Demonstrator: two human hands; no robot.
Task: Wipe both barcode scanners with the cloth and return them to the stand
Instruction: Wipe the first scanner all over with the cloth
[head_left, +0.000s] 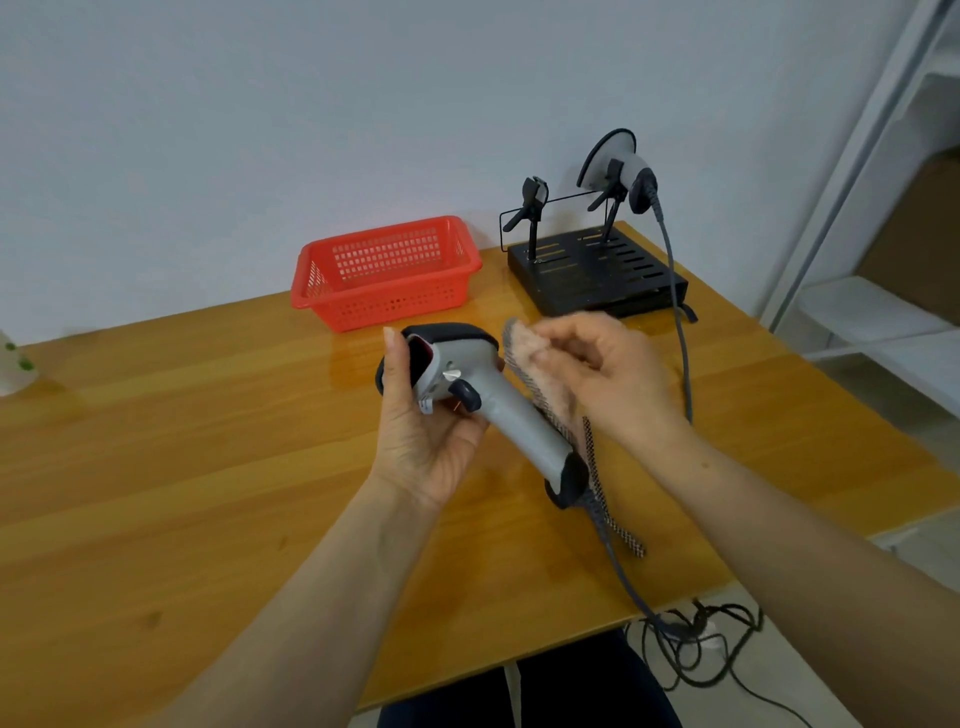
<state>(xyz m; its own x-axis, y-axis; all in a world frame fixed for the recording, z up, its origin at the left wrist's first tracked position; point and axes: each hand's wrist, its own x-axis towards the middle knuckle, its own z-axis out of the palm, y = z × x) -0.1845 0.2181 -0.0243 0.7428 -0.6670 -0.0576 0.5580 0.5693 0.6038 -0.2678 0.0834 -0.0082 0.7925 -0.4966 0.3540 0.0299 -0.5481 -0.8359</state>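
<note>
Head camera view: a person at a glossy, wood-grain tabletop (182, 441) cleans one of two grey plastic barcode scanners. The left hand (415, 441) is curled round the dark-rimmed head of the pistol-shaped scanner (504, 415), holding it above the tabletop with its handle slanting down to the right. The right hand (618, 374) pinches a single fuzzy, pinkish cloth (540, 358) with a grey mesh edge and holds it against the handle; the cloth is blurred. A small white label beside the dark trigger is too small to read.

The second scanner (618, 169) sits clipped on a black metal stand (597, 270) at the back right of the tabletop. The stand has a slotted base and two upright clip holders, and the left holder (532, 200) is empty. A grey cable (680, 338) hangs from the clipped scanner down past the stand. One red plastic lattice basket (384, 270), rectangular, stands just left of the stand, against the pale wall.
</note>
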